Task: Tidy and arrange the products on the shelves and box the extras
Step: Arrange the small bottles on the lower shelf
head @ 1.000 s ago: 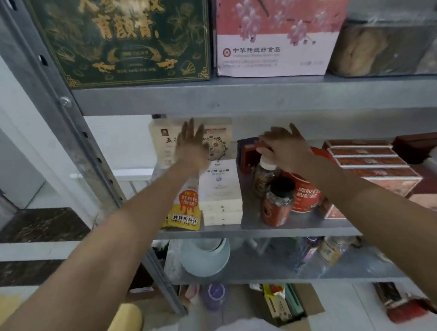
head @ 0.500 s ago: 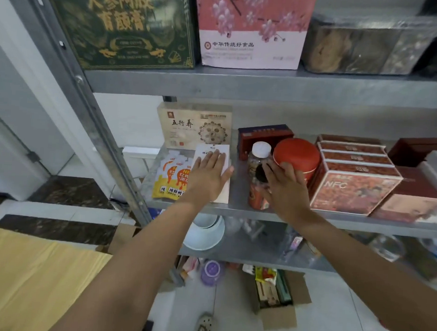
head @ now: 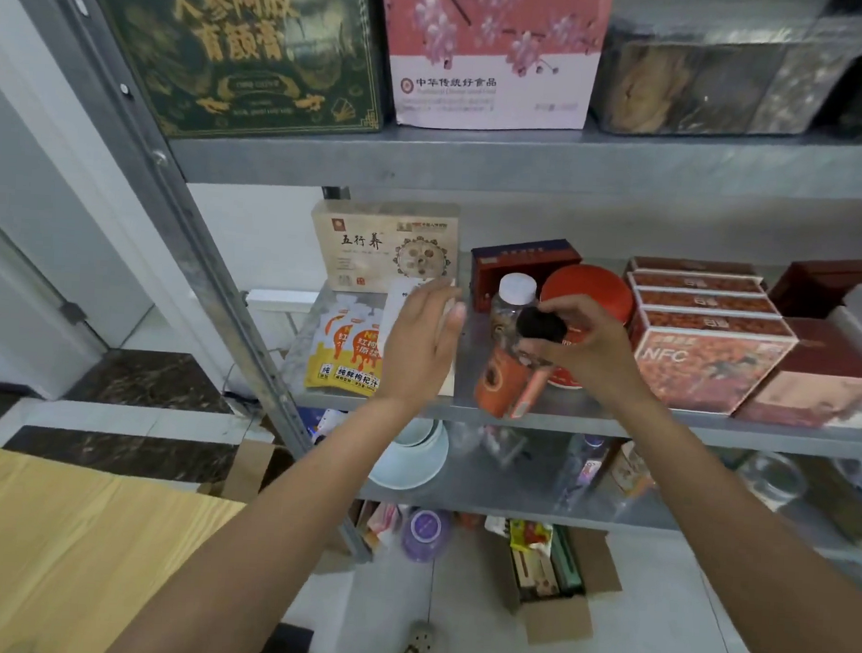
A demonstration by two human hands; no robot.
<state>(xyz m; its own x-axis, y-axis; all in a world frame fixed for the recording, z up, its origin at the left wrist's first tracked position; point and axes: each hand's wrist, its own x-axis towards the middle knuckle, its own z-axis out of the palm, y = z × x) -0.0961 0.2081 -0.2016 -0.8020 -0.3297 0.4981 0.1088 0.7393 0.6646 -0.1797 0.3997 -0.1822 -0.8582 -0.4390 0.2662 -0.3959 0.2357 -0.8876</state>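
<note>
Right hand (head: 592, 354): fingers curled round the black round lid of the clear plastic jar with orange label (head: 503, 380).
Jar: tilted, at the grey metal shelf (head: 613, 423) front edge.
Left hand (head: 420, 345): fingers straight, over the flat white cardboard box (head: 401, 295).

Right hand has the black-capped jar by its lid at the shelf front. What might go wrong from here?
The right hand grips the tilted jar only by its black cap; a loose cap or slipping grip could drop it past the shelf edge. The white-capped bottle stands close behind the jar; swinging the jar back might topple it.
</note>
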